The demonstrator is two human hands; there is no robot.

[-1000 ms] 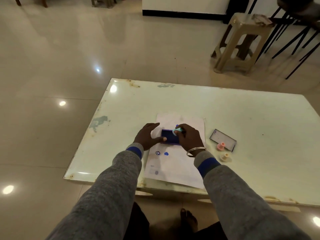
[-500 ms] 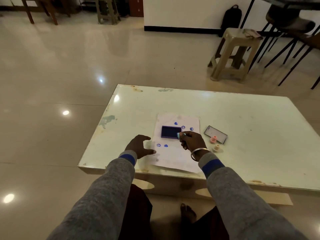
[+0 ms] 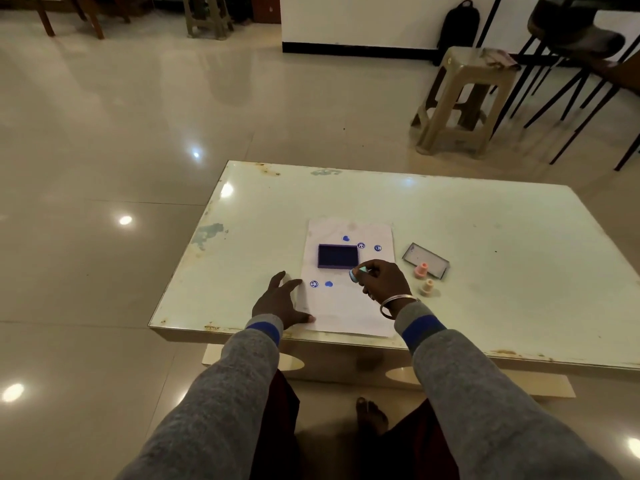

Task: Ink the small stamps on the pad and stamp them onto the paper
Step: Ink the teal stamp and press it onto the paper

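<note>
A white paper (image 3: 349,306) lies on the pale table (image 3: 485,237) with several blue prints on it. The dark blue ink pad (image 3: 338,256) sits open on the paper's upper half. My right hand (image 3: 382,282) grips a small light-blue stamp (image 3: 356,274), held tilted just above the paper, below the pad's near right corner. My left hand (image 3: 280,301) rests flat with fingers spread on the paper's left edge. A pink stamp (image 3: 420,270) and a peach stamp (image 3: 428,287) stand upright to the right of the paper.
The ink pad's clear lid (image 3: 426,258) lies right of the paper, behind the two stamps. A plastic stool (image 3: 460,98) and dark chair legs (image 3: 571,98) stand on the tiled floor beyond the table. My bare foot (image 3: 370,412) shows under the table's near edge.
My right hand has lifted the light-blue stamp off the ink pad and drawn it toward me. My left hand let go of the pad and moved to the paper's left edge.
</note>
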